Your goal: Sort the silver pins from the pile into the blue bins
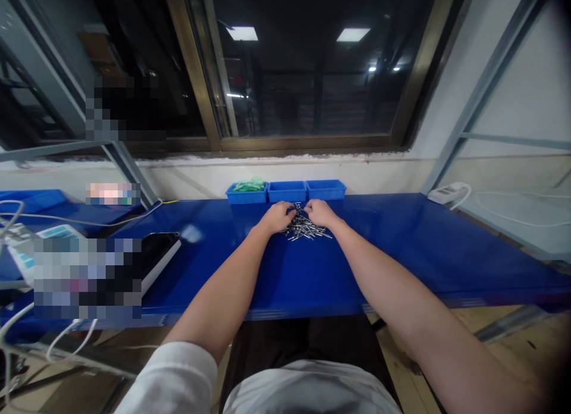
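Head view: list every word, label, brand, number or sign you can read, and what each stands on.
None can be read.
White-and-teal item, left: any print is too blurred.
Dark-topped device: partly pixelated, nothing readable.
White corded block, right: any marking is too small.
Blue bins and metal pieces: no text visible.

There are two hands, one left hand (280, 218) and one right hand (320, 213); one pile of metal pins (307, 229), too tangled to count singly; three small blue bins (287, 196) on the desk (307, 271); one larger blue tray (44, 201); and one white power strip (445, 194).
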